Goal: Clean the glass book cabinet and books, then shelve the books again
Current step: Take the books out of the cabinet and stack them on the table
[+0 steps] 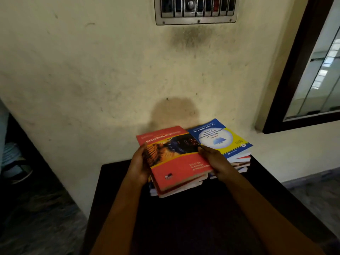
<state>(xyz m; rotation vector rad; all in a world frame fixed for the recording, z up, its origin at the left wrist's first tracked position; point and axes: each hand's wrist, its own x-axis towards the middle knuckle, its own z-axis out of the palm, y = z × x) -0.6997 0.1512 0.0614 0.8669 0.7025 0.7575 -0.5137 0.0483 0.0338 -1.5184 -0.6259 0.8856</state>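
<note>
- We look down on a dark table (114,181) set against a cream wall (92,70), with two piles of books side by side at its far end.
- The left hand (139,162) curls round the left edge of a red book (174,159), which lies on top of the left pile (156,192).
- The right hand (213,159) grips the book's right edge, with the thumb laid on the cover.
- A blue and yellow mathematics book (219,137) tops the right pile (241,162), just beside the red cover.
- We cannot tell whether the red book is lifted clear or rests on the books below it.
- We judge the step to be taking this book up, either to wipe it or to carry it off; no cloth is in view.
- To do it well, we would grip the two opposite edges evenly and lift straight up, so the pile beneath does not slide, holding the cover closed.
- A dark-framed glass pane (320,74) stands at the right; we cannot say whether it is the cabinet.
</note>
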